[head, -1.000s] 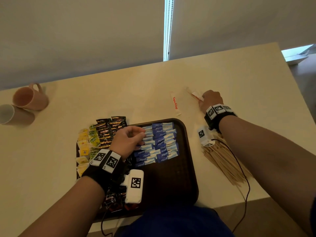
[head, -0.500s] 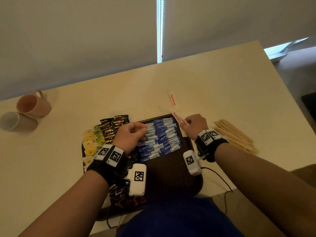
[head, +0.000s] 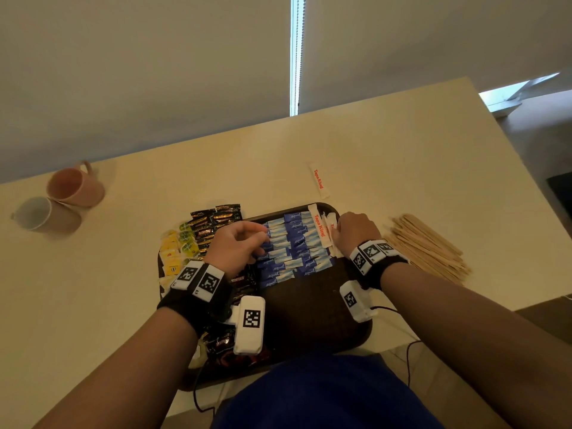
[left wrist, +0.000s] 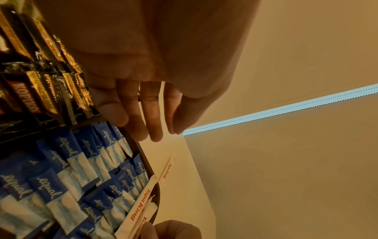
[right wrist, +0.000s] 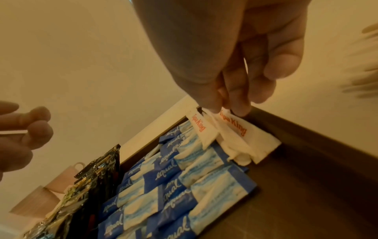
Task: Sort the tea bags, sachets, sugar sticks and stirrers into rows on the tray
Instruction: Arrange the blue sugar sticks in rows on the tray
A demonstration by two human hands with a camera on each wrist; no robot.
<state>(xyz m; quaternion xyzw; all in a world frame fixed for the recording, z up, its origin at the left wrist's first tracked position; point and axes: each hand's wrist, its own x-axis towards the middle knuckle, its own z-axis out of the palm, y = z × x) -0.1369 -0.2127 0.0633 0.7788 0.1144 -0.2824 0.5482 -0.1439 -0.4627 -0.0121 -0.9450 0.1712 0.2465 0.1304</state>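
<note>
Head view, left to right: mugs on bench; left hand over blue sachets on tray, fingers curled, grip unclear; right hand pinching white sugar sticks at tray's far right corner, long axis fore-aft; stray stick beyond tray, nearer right hand; stirrers far right.

Overhead head view; close wrist views

Right hand fingers pinch white sugar sticks; tray below
</note>
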